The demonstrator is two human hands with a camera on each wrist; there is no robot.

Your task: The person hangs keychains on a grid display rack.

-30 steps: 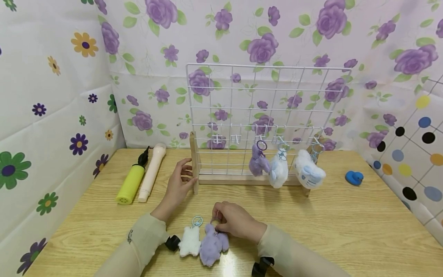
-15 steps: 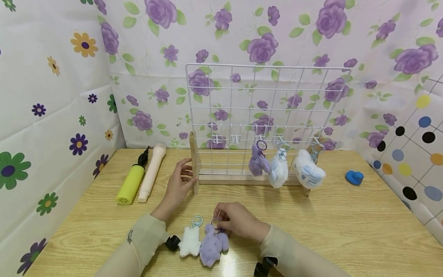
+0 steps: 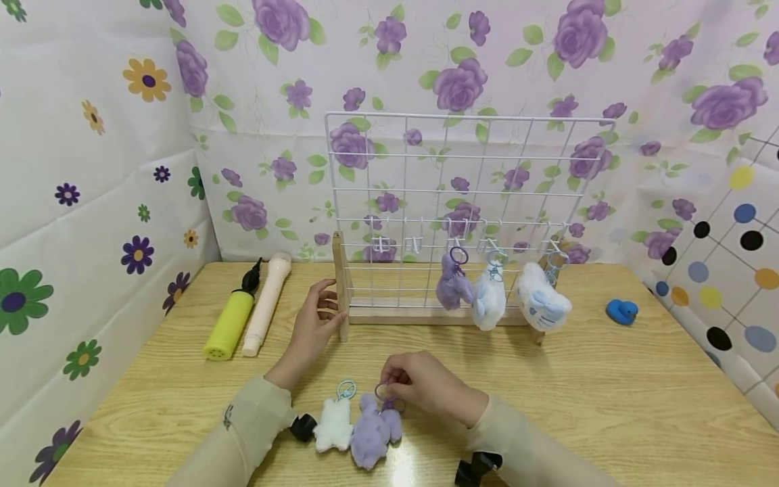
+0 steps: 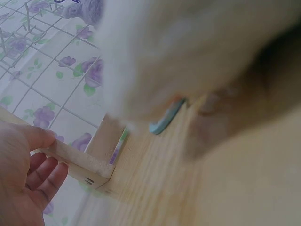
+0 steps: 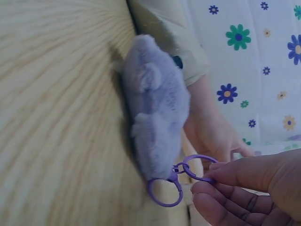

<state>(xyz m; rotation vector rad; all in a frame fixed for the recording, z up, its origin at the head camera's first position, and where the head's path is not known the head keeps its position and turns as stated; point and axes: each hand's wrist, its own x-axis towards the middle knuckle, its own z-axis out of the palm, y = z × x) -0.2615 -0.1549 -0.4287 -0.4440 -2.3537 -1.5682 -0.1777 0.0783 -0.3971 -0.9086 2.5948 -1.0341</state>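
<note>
A purple plush keychain (image 3: 372, 436) lies on the table beside a white plush keychain (image 3: 334, 423). Between thumb and fingertip my right hand (image 3: 429, 385) pinches its purple key ring (image 5: 200, 168); a purple clasp (image 5: 164, 193) hangs from the same link. My left hand (image 3: 313, 321) holds the left wooden post (image 3: 341, 287) of a white wire grid rack (image 3: 389, 155), thumb against the near edge. Fingers farther back are partly hidden by the post. White plush fills much of the left wrist view, close to the camera.
On the rack's hooks hang a purple plush (image 3: 453, 283), a white plush (image 3: 489, 301) and a white-and-blue plush (image 3: 541, 297). A yellow hand pump (image 3: 228, 325) and a cream tube (image 3: 266, 304) lie at left. A blue toy duck (image 3: 621, 312) sits at right.
My right hand has shifted slightly right, drawing the purple key ring off the plush, so that ring and clasp now show more plainly. The left hand stays on the post.
</note>
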